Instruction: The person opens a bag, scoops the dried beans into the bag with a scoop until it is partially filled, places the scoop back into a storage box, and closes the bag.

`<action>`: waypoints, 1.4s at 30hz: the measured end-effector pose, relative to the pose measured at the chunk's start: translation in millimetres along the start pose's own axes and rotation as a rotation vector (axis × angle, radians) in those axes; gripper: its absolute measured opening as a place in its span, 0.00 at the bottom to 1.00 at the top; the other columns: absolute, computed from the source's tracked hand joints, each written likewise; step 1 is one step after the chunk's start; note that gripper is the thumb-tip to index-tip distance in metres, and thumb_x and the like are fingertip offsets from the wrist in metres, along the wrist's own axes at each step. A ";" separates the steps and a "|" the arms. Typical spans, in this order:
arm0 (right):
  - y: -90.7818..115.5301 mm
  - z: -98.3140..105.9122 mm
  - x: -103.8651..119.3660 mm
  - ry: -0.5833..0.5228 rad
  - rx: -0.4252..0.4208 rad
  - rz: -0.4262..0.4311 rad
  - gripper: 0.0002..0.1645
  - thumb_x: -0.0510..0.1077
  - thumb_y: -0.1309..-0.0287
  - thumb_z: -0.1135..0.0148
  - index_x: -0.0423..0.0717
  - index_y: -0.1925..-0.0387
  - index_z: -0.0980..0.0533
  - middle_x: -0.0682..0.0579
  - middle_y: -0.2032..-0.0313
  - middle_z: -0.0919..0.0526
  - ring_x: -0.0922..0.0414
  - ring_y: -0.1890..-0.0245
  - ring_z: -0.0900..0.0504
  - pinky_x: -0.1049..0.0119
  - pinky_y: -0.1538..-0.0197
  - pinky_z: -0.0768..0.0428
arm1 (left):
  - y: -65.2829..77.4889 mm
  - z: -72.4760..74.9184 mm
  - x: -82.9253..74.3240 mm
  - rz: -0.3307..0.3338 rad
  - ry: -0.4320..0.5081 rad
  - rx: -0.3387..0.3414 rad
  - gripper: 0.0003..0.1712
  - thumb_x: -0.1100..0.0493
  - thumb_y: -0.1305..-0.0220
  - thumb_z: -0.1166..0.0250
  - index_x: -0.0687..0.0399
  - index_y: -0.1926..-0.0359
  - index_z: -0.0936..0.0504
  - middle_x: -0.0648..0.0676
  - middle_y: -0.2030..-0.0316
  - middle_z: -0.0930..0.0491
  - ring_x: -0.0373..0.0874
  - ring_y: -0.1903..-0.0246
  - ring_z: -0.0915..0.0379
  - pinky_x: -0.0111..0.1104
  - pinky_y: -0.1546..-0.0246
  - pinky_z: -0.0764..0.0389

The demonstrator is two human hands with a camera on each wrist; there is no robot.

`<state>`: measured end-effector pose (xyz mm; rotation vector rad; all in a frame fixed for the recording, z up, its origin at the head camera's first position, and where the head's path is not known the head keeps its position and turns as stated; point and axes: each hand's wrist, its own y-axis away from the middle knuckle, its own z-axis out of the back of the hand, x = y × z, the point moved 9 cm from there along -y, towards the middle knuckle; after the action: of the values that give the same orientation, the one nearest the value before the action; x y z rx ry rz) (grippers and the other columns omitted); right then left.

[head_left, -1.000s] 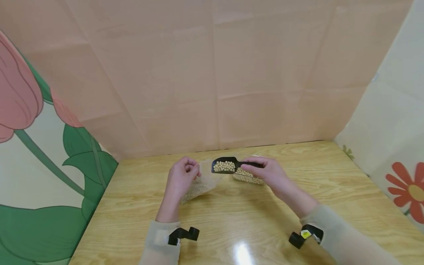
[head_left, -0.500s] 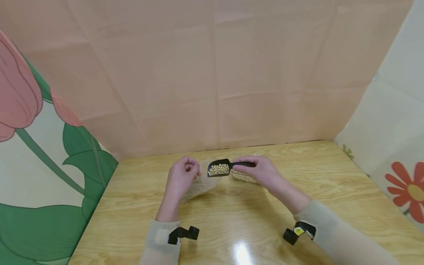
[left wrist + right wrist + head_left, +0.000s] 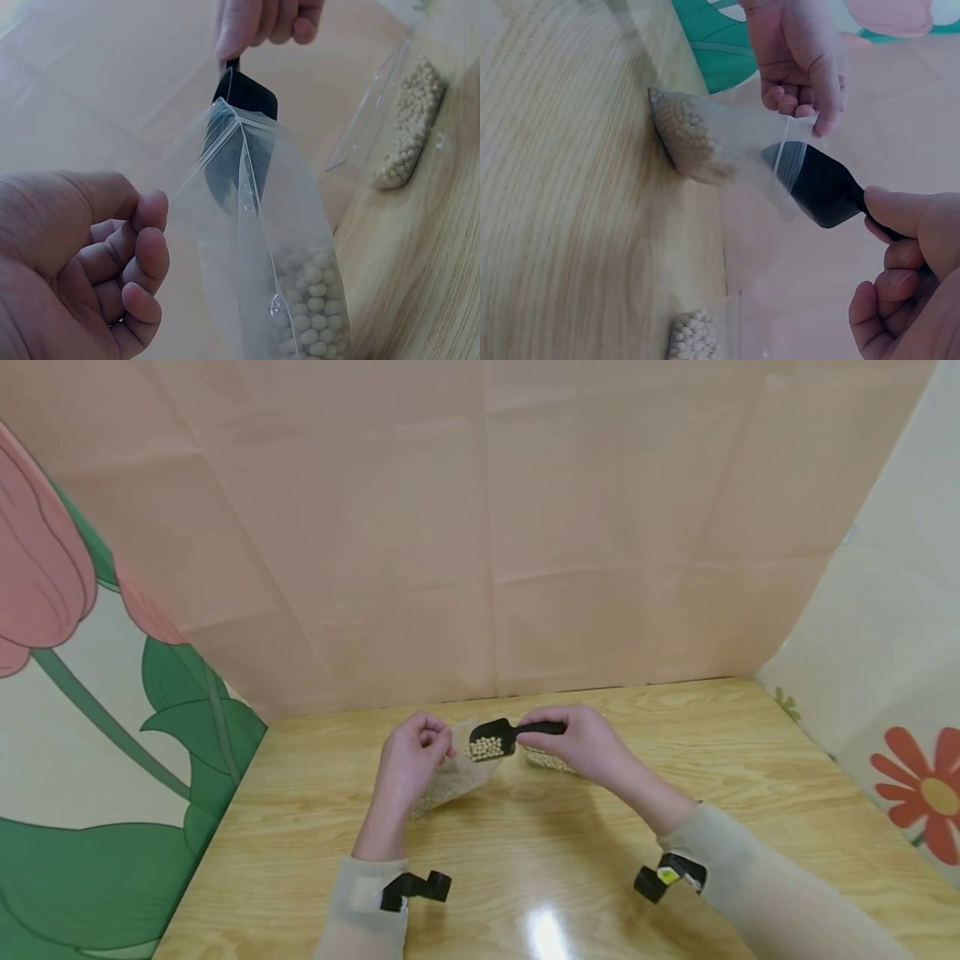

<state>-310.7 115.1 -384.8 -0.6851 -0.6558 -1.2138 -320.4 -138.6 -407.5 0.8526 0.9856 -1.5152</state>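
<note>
My left hand (image 3: 411, 762) pinches the rim of a clear zip bag (image 3: 452, 788), holding its mouth up. Pale round beans, like soybeans, fill the bag's bottom (image 3: 311, 311), which rests on the table. With thumb and fingers my right hand (image 3: 588, 747) grips the handle of a black scoop (image 3: 826, 187). The scoop's front end is inside the bag's mouth in the right wrist view, tilted toward the bag. Beans (image 3: 485, 747) lie heaped at its tip in the head view. In the left wrist view the bag's film partly veils the scoop.
A clear container (image 3: 409, 124) with more of the beans stands on the table to the right of the bag, partly behind my right hand in the head view. The wooden table (image 3: 300, 843) meets a pink backdrop (image 3: 390, 610) behind; printed flower panels flank it.
My right hand has moved left with the scoop, bringing it to the bag's mouth. The scoop has tilted and its beans have slid toward the tip. My left hand stays put.
</note>
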 end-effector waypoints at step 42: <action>30.0 92.2 -17.1 0.102 -0.052 -0.050 0.25 0.61 0.29 0.25 0.52 0.40 0.11 0.42 0.36 0.14 0.51 0.62 0.21 0.60 0.64 0.23 | 1.6 -1.4 -0.5 0.011 0.010 0.019 0.04 0.61 0.18 0.35 0.54 0.56 0.17 0.51 0.70 0.12 0.53 0.67 0.17 0.41 0.63 0.19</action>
<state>-293.3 202.6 -343.1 -0.6489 -0.5613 -1.3064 -318.8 -137.3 -407.9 0.8778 0.9737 -1.5148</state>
